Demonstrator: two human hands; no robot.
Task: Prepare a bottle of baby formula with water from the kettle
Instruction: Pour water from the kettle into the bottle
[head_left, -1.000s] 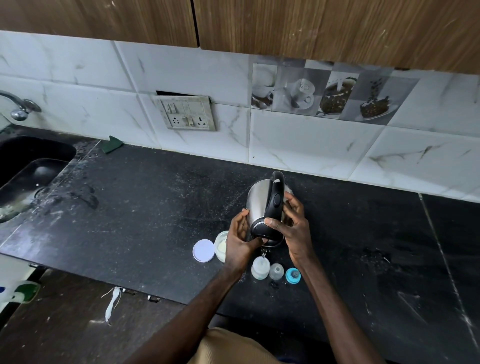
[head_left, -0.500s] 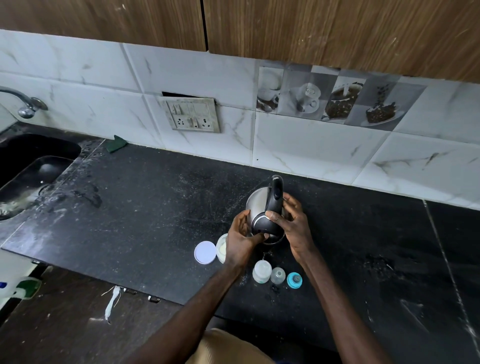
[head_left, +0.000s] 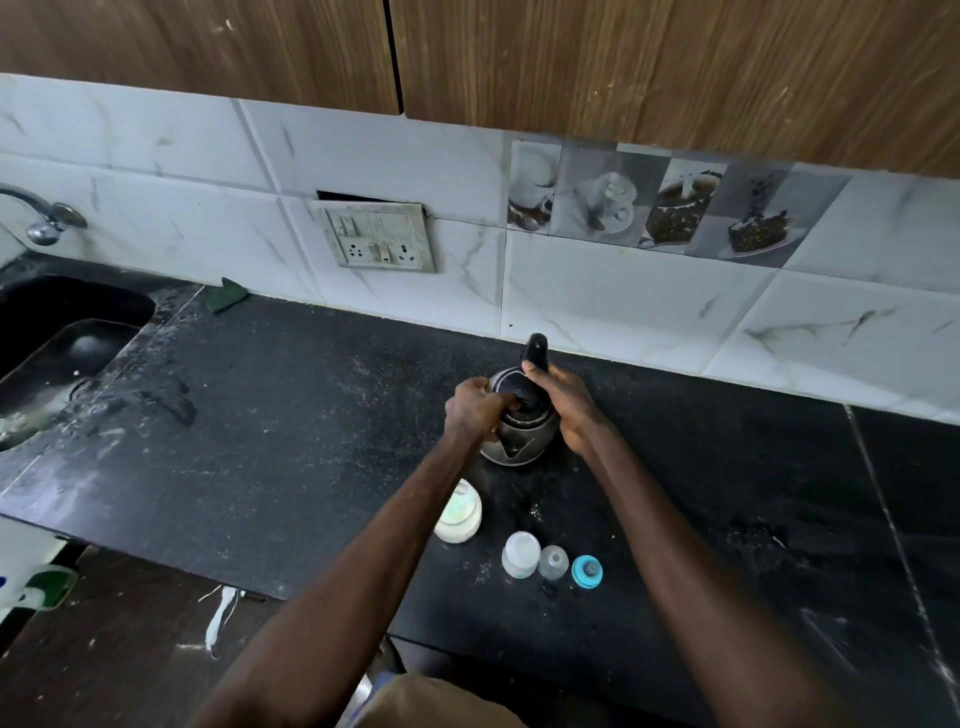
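Note:
A steel kettle (head_left: 519, 441) with a black lid and handle stands upright on the black counter (head_left: 291, 426). My right hand (head_left: 566, 400) grips its black handle. My left hand (head_left: 475, 408) rests on the lid, fingers pressed onto it. Nearer to me stands the clear baby bottle (head_left: 520, 554), with a clear dome cap (head_left: 553, 562) and a blue teat ring (head_left: 587, 571) in a row to its right. A formula tub (head_left: 460, 514) with pale powder stands open to the left, partly hidden by my left forearm.
A black sink (head_left: 62, 343) with a tap (head_left: 41, 218) lies at the far left. A green scrub pad (head_left: 224, 296) lies by the tiled wall, under a switch socket (head_left: 382, 241). The counter's front edge runs close below the bottle.
The kettle was tilted over the bottle a second ago; it has moved back and now stands upright on the counter. My left hand shifted from its side to the lid. The view dropped lower.

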